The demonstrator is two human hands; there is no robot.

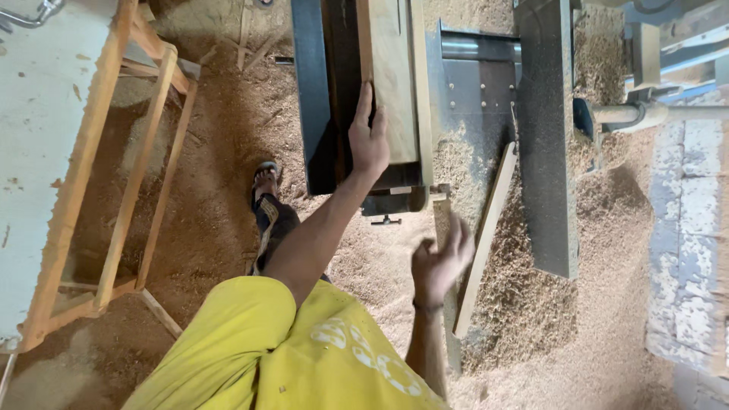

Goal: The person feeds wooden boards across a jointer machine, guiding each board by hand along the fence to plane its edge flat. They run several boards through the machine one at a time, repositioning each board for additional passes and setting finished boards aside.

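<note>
Pressing flat with fingers outstretched, the left hand (370, 139) rests on the near end of a wooden plank (392, 76) lying on the dark machine table (313, 91). Right of it, the right hand (442, 260) hovers loosely curled, empty, beside a thin wooden strip (486, 235) leaning in sawdust.

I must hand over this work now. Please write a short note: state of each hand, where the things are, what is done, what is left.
Left hand: flat against the wooden board lying on the machine table, fingers open.
Right hand: in the air, blurred, holding nothing, beside the thin wooden strip leaning on the machine.
Sawdust covers the floor and the machine.
Done: board is on the table.
Left: cannot tell how far the board has been fed.
</note>
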